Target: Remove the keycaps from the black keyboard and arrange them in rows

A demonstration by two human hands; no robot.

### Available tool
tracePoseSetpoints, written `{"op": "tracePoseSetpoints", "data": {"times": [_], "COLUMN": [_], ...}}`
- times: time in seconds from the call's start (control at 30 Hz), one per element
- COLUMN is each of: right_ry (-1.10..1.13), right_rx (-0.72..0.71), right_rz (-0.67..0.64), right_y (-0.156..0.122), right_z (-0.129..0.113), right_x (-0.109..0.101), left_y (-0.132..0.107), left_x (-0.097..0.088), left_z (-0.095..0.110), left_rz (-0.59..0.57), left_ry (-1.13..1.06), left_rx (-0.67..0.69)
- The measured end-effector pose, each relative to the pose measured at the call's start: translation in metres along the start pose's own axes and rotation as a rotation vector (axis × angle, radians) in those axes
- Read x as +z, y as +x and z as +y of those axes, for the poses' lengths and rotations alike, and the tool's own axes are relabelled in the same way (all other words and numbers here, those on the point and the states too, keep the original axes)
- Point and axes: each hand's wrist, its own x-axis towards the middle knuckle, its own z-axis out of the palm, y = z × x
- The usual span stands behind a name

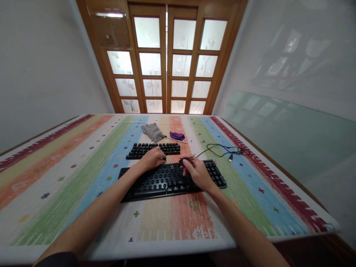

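Note:
A black keyboard [155,187] lies in front of me, many of its keycaps off and bare key posts showing. Its number pad and several lower keys still have caps. Just behind it, loose black keycaps [139,150] stand in rows on the tablecloth. My left hand [153,158] is over the gap between the rows and the keyboard, its fingers pinched on a small dark keycap [164,159]. Above the keyboard's upper right part, my right hand [194,171] is closed, with a small black keycap [181,162] between thumb and fingers.
Behind the keycap rows lie a grey cloth [152,132], a purple cloth [177,135] and a thin rod [178,140]. The keyboard's cable [219,145] coils at the right, ending in a USB plug [230,158]. A striped tablecloth [83,178] covers the table.

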Motion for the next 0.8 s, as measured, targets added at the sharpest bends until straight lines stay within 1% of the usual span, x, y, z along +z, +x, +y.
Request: {"op": "tracePoseSetpoints", "data": {"times": [0.47, 0.6, 0.8], "right_ry": [-0.020, -0.034, -0.040], "right_rx": [-0.015, -0.016, -0.014], "right_rz": [-0.039, -0.047, -0.053], "right_y": [-0.0023, -0.0028, -0.0036], "right_z": [-0.0003, -0.0014, -0.0030], "right_x": [0.0005, 0.0011, 0.0012], "left_y": [-0.0023, -0.0041, -0.0051], "left_x": [-0.0054, -0.0056, -0.0041], "left_z": [-0.0057, -0.0074, -0.0099], "left_rz": [0.018, 0.042, 0.054], "left_ry": [0.085, 0.125, 0.112], "left_rx": [-0.005, -0.017, -0.019]}}
